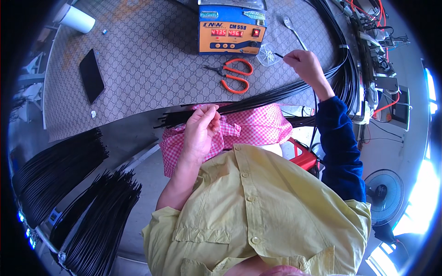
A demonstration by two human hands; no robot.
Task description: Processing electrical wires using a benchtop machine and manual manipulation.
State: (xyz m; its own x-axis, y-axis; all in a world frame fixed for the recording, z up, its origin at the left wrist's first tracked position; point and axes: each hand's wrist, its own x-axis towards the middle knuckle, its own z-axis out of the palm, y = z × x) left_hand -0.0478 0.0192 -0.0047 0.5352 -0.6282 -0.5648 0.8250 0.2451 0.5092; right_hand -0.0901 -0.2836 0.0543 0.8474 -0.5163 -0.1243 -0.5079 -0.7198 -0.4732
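on the bench: a patterned grey-brown cover lies over it, and the work sits near its front edge.
left hand: closed around a bundle of thin black rods, gripping it near the cut ends, which stick out a little to the left of the fist.
bundle of thin black rods: runs from the left hand up and to the right across the front of the bench, over a pink checked cloth, then curves away along the bench's right side.
right hand: raised over the bench, fingers pinched on a single black rod; its short tip points left toward a small clear plastic piece.
small clear plastic piece: lies on the bench just left of the right hand; i cannot tell whether the rod tip touches it.
orange-handled pliers: lie flat on the bench between the two hands, touched by neither.
blue and orange box with red digit displays: stands at the back of the bench, behind the pliers.
black phone: lies face up on the left part of the bench, well apart from both hands.
white cup: lies at the far left corner.
cut black rod piles: stacked low at the left, below the bench edge.
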